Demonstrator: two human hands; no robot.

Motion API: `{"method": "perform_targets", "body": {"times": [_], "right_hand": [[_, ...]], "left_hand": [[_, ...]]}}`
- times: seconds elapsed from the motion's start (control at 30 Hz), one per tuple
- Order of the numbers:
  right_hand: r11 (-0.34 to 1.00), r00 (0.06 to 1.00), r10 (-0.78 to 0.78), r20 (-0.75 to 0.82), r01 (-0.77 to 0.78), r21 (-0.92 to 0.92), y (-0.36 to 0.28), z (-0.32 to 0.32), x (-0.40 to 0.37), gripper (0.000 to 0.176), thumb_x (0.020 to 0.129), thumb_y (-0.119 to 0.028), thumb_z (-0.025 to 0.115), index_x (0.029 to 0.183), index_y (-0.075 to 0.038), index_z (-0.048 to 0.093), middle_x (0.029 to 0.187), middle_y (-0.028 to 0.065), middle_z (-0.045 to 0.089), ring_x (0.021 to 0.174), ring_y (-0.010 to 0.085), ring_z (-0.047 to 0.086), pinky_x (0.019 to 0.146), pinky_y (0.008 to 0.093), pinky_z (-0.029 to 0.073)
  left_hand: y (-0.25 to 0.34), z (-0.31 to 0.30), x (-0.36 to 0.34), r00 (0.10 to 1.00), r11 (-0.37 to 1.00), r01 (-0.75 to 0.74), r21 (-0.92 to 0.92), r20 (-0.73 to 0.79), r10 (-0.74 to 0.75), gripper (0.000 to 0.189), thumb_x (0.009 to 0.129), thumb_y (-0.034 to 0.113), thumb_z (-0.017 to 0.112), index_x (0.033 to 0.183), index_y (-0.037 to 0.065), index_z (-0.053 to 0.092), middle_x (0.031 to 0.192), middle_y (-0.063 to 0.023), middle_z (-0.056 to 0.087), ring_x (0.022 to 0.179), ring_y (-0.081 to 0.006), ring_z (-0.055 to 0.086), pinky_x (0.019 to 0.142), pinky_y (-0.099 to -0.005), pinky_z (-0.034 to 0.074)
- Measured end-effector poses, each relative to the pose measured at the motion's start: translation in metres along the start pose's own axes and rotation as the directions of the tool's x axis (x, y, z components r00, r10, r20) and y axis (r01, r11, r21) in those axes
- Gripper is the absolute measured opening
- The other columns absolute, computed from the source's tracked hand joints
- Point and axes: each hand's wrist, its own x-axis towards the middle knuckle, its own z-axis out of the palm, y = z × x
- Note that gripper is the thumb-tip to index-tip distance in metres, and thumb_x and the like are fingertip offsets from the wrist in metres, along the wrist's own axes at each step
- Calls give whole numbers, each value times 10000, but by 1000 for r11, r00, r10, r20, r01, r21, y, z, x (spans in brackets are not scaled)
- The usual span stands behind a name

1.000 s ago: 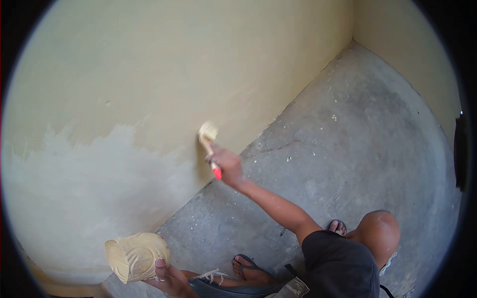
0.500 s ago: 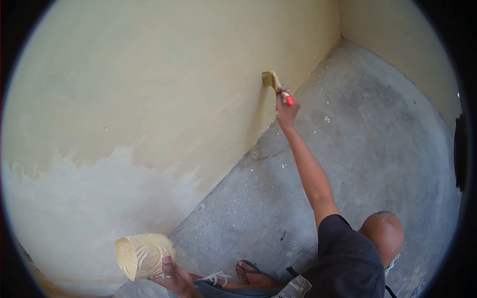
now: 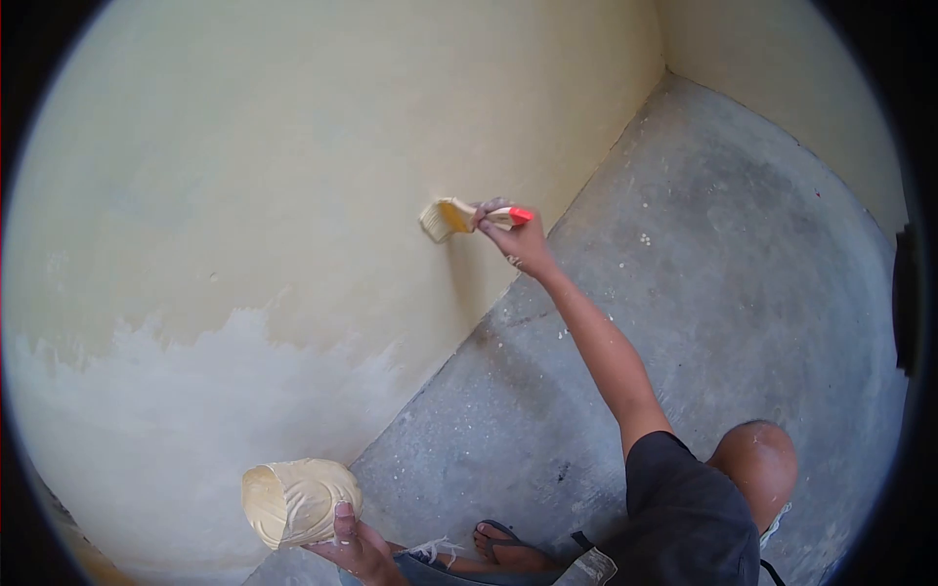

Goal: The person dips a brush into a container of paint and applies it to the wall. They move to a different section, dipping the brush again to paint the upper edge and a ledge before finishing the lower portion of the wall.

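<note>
A paintbrush [image 3: 455, 216] with a pale handle and red end is gripped in my right hand [image 3: 516, 238]. Its paint-coated bristles lie at the wall [image 3: 322, 176], pointing left. My left hand [image 3: 354, 549] holds a paint container [image 3: 318, 500], smeared with cream paint and tipped with its mouth toward the left. Cream paint covers the upper wall, while a ragged-edged whitish patch [image 3: 234, 410] lies lower down, above and left of the container.
Grey concrete floor [image 3: 723, 283], spotted with paint drips, meets the wall along a diagonal edge. A second wall [image 3: 791, 88] forms a corner at the upper right. My sandalled foot [image 3: 503, 547] and bent knee [image 3: 757, 459] are at the bottom.
My right hand has swept the paintbrush left and down across the wall, away from the floor edge. The brush has turned from pointing up-left to pointing left. The container appears slightly farther right.
</note>
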Motion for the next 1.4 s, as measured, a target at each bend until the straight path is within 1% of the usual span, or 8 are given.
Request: {"method": "perform_targets", "body": {"times": [0.17, 0.33, 0.53, 0.67, 0.83, 1.07, 1.3, 1.4], "right_hand": [[993, 847, -116, -518, 118, -29, -9, 18, 9, 79, 829, 62, 648, 892, 14, 650, 910, 113, 703, 1031, 229, 682, 831, 307, 527], [706, 879, -477, -4, 380, -597, -25, 130, -55, 124, 759, -74, 694, 877, -109, 676, 1185, 195, 648, 1081, 327, 653, 844, 402, 555], [908, 769, -394, 503, 410, 84, -43, 162, -92, 45, 816, -70, 676, 853, -94, 683, 1132, 111, 692, 1049, 284, 678, 831, 359, 573], [992, 994, -110, -22, 111, 60, -10, 67, -11, 77, 865, 61, 637, 877, -7, 671, 1051, 116, 709, 1082, 195, 643, 911, 315, 509], [880, 662, -407, -629, 98, -466, -11, -17, 48, 75, 861, 61, 625, 865, -11, 643, 1119, 155, 700, 1007, 205, 675, 857, 308, 509], [742, 837, -514, 187, 543, -392, -64, 142, -74, 97, 750, -7, 692, 826, -67, 686, 1167, 174, 670, 1075, 294, 669, 829, 376, 572], [988, 993, -112, 40, 107, 110, -165, 184, -89, 114, 886, -60, 667, 967, -18, 599, 1054, 118, 685, 949, 264, 704, 723, 366, 595], [716, 737, 646, -199, -493, 495, -236, 152, -80, 166, 918, -65, 628, 1044, 1, 542, 936, 97, 641, 843, 223, 697, 695, 355, 625]], "left_hand": [[6, -10, 0, 1000, 1000, 9, 8, -29, -9, 762, 771, 83, 683, 1417, 20, 284, 1322, -182, 447, 1147, -363, 539, 1008, -505, 487], [1, -18, 3, 998, 1000, -10, -8, -60, 9, 758, 768, 78, 677, 1415, 17, 288, 1312, -182, 458, 1149, -360, 539, 1007, -502, 489], [5, -15, 1, 999, 999, 20, -36, -48, -22, 773, 762, 80, 687, 1418, 21, 283, 1317, -179, 449, 1162, -363, 531, 1009, -509, 490], [9, -18, 2, 996, 996, 11, -92, -89, -19, 788, 751, 69, 695, 1420, 29, 281, 1339, -177, 427, 1187, -365, 510, 1004, -515, 492], [5, -41, 9, 999, 994, 0, -111, -33, -3, 870, 731, 43, 756, 1438, 29, 249, 1372, -177, 416, 1226, -341, 480, 1045, -492, 435], [0, -20, -1, 985, 986, 166, -33, -32, -167, 874, 751, -59, 715, 1464, 88, 230, 1426, -159, 381, 1275, -321, 430, 1067, -482, 398], [9, 21, 64, 994, 992, 6, -126, 107, 7, 895, 740, 44, 791, 1455, 93, 255, 1438, -159, 363, 1277, -318, 436, 1097, -493, 359], [67, 21, 84, 979, 990, 43, -138, 204, -14, 909, 731, 69, 801, 1452, 82, 249, 1433, -159, 365, 1274, -316, 440, 1094, -489, 367]]}}
